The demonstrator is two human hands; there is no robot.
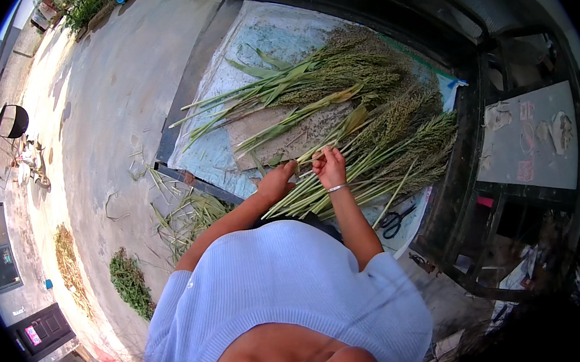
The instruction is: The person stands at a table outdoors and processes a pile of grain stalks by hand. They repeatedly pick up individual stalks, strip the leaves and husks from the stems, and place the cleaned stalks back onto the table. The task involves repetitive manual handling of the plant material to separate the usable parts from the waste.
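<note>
My left hand (277,183) is closed around the cut end of a broomcorn stalk (307,157). Close to its right, my right hand (331,168), with a silver bracelet at the wrist, pinches the same stalk or a leaf of it; the fingers partly hide which. Under and beyond my hands lies a pile of green broomcorn (390,138), its bushy seed heads toward the right. A second bundle (336,73) of leafy stalks rests farther back. Both lie on a pale blue-white sheet (216,84). Black-handled scissors (396,223) lie on the sheet right of my right forearm.
A dark metal frame (463,145) borders the sheet at the right and back. Stripped leaves (196,217) are heaped on the concrete floor (117,99) at the left. Farther left are a green plant heap (130,283) and a parked motorbike (32,164).
</note>
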